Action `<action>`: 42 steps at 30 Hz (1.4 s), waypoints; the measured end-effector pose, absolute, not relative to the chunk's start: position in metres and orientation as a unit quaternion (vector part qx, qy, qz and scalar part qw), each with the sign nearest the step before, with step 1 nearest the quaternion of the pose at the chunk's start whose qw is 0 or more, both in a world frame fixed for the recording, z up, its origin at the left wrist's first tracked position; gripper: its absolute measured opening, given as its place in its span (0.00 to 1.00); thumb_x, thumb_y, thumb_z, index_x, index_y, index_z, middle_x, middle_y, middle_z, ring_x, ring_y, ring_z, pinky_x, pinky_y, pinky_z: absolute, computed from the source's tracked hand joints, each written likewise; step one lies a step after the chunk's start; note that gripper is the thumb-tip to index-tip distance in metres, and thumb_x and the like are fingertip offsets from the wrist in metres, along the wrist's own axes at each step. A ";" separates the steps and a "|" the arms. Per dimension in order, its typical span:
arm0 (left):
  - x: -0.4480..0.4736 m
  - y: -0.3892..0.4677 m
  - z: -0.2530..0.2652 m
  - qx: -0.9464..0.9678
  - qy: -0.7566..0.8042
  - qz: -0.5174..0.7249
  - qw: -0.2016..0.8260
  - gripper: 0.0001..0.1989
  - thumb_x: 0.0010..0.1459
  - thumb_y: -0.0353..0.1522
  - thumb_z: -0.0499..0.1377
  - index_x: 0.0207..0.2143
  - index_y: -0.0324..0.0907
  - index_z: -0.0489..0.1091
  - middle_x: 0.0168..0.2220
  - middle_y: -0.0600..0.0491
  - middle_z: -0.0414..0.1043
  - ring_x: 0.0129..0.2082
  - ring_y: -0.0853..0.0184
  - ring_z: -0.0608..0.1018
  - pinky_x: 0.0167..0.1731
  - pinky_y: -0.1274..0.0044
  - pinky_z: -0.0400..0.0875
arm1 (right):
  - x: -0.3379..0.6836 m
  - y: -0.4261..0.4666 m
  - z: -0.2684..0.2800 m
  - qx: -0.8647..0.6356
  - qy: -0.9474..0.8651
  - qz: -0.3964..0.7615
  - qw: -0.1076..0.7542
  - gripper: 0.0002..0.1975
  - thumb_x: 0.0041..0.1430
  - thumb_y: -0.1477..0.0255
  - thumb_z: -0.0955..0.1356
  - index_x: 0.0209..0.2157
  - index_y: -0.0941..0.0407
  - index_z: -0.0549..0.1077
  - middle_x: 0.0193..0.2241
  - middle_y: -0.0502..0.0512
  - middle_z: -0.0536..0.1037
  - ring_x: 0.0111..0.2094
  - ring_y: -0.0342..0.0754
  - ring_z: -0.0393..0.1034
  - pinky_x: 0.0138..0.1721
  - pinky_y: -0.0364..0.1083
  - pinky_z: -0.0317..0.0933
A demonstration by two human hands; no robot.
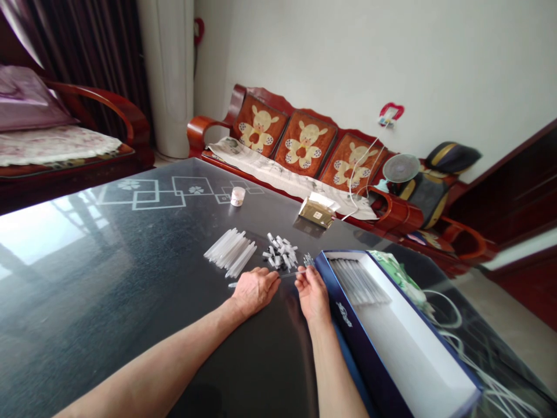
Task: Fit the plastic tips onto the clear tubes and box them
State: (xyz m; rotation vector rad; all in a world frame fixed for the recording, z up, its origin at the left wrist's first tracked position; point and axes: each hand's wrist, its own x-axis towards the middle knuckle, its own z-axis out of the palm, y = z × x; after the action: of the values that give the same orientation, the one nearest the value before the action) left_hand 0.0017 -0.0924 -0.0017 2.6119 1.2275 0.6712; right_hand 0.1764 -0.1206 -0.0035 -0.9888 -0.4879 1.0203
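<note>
My left hand (256,289) is closed over a translucent white pen barrel (232,285), whose end pokes out on the left. A thin pen refill (290,274) spans the gap between my hands. My right hand (314,290) pinches its right end; whether its other end sits inside the barrel is hidden by my left fingers. Beyond my left hand lies a pile of pen barrels (230,252). Small white and black pen caps (281,252) are heaped beside it. Several refills (308,259) lie just past my right fingertips, against the box.
A long blue box (361,337) with a row of clear pens (359,281) stands at the right. Behind it lie a green-white packet (400,276) and white cables (478,371). A small round tub (237,196) and a gold tissue box (316,213) stand farther back on the dark table (130,302).
</note>
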 end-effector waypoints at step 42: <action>0.007 -0.085 -0.020 0.849 0.403 0.337 0.051 0.14 0.64 0.30 0.48 0.48 0.38 0.67 0.33 0.49 0.74 0.33 0.65 0.76 0.35 0.75 0.71 | 0.164 -0.102 0.001 -0.671 -0.591 0.092 0.437 0.07 0.55 0.67 0.66 0.31 0.56 0.74 0.30 0.56 0.75 0.30 0.47 0.70 0.36 0.47 0.64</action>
State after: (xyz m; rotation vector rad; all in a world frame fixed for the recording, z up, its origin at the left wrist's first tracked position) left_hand 0.0070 -0.0847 -0.0195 2.5860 1.2256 1.0271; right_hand 0.1642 -0.1022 0.0015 -1.6687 -1.4708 0.2292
